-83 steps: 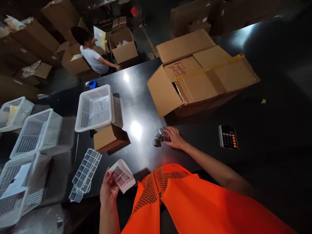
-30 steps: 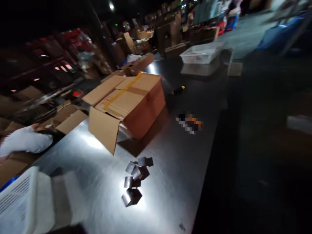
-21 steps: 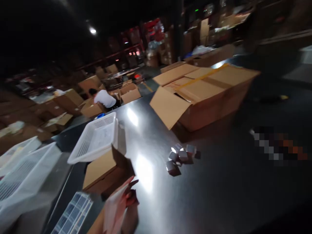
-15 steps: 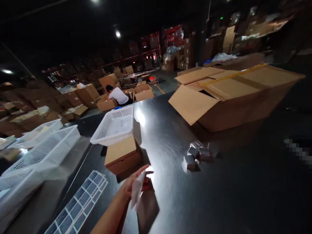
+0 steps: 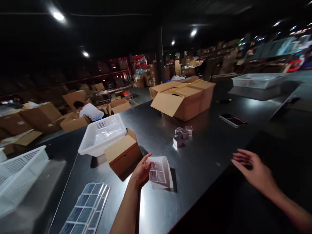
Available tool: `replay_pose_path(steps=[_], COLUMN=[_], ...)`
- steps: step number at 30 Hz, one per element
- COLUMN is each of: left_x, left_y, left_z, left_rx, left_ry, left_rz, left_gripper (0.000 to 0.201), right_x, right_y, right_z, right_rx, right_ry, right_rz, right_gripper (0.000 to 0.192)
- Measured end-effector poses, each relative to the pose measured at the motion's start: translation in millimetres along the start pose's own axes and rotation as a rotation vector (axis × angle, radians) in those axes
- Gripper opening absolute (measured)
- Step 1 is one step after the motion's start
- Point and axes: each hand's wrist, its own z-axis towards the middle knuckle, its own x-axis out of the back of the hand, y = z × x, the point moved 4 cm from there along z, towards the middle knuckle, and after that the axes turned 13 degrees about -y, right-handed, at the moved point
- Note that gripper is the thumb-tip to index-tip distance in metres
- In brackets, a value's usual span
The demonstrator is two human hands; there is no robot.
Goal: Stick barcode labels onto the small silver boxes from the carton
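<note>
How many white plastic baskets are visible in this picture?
3. One basket rests partly on the small cardboard box at centre, one is at the left edge, one stands far right on the table. Others may be hidden.

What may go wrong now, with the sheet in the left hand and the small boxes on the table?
1. The left hand pinches the label sheet by one edge only; it may bend or slip.
2. The right hand hovers open and apart from the small boxes; a fast reach might scatter the loose cluster.
3. The phone lies near the table edge and might be knocked.
</note>
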Motion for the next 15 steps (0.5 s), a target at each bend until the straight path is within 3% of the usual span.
replay_pose_path(steps=[4,7,12,15], left_x=[3.0,5.3,7.8,12.6], left_y=[-1.8,-3.1,-3.7,-5.7], left_z=[-0.2,-0.4,-2.9,-4.9], left_rx=[0.021,0.059,0.157,0.197], left_ry=[-0.016,0.006,0.056,0.084], left_rz=[0.009,0.004,0.024,0.029], left_gripper=[0.07,0.071,0.074,0.076], right_x=[-79.7,-124.1,-147.9,-146.1], right_y=[-54.7,-63.0,-32.5,-16.4], right_z=[72.4,119.9,174.1,207.2], right_rx=[0.133,0.075,0.097,0.132], right_ry=[-0.296,-0.4,-0.633,-0.768], right_rz=[0.0,-0.147,-0.222,-0.015], right_gripper=[0.076,0.113,0.129,0.122])
